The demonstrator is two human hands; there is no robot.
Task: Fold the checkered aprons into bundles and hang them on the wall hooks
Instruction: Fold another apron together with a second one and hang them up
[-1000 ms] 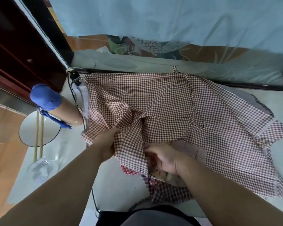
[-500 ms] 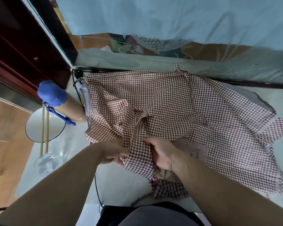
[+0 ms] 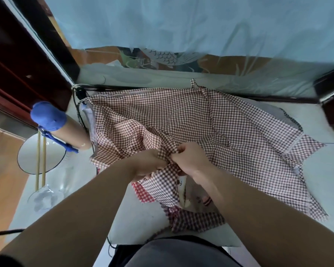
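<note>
On the pale desk [image 3: 135,214], past a blue-capped tube [image 3: 48,116] at the left edge, the left hand [image 3: 148,163] is buried in a bunched fold of the checkered apron [image 3: 201,120]. Its fingers are mostly hidden by cloth, but it seems to clutch that fold. Just beside it, knuckles nearly touching, the right hand [image 3: 191,160] pinches the same ridge of fabric between thumb and curled fingers. The rest of the apron spreads flat beyond and to the right of both hands. A second ago the hands gripped the near hem apart from each other; they have since drawn together, farther in over the cloth.
</note>
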